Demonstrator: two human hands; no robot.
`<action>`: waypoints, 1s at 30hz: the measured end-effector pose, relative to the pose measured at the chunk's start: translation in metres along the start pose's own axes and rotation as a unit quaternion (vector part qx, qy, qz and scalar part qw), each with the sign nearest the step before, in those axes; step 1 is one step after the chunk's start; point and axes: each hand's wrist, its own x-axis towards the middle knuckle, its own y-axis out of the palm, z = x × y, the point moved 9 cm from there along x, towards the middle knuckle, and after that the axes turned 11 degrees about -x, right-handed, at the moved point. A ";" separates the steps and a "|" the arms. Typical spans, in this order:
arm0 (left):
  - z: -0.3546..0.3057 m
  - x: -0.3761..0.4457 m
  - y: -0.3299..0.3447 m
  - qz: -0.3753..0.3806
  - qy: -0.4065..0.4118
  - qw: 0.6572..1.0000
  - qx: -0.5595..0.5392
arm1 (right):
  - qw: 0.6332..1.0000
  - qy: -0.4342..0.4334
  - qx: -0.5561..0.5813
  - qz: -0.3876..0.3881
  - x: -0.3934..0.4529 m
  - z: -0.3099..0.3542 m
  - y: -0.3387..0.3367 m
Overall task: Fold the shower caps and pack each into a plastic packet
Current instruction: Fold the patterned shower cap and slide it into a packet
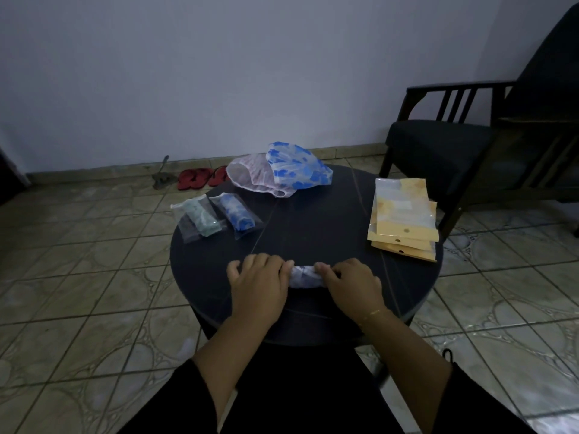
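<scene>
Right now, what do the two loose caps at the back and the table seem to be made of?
The blue cap and pink cap look like thin, glossy plastic film: translucent, crinkled, with gathered edges. The table has a dark, matt top with fine pale veins, possibly stone or laminate; the dim light leaves it open.

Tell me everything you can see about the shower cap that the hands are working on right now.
The shower cap is rolled into a short, tight bundle lying crosswise near the front edge of the round dark table. It looks like thin, crinkly plastic, whitish with bluish marks, though the dim light hides its pattern. The left hand covers its left end and the right hand its right end, fingers curled on it, so only the middle shows. It is not yet in a packet.
</scene>
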 end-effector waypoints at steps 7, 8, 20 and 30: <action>0.011 0.019 0.037 0.085 -0.057 0.993 -0.049 | 0.997 0.038 -0.032 -0.065 0.024 0.014 -0.008; 0.014 0.020 0.042 0.109 -0.071 0.990 -0.060 | 0.995 0.017 -0.067 -0.074 0.027 0.022 -0.010; 0.020 0.018 0.060 0.205 -0.100 0.973 -0.034 | 0.989 -0.067 -0.125 0.047 0.047 0.054 0.042; 0.019 0.018 0.062 0.226 -0.096 0.969 -0.018 | 0.984 -0.038 -0.158 0.069 0.043 0.052 0.044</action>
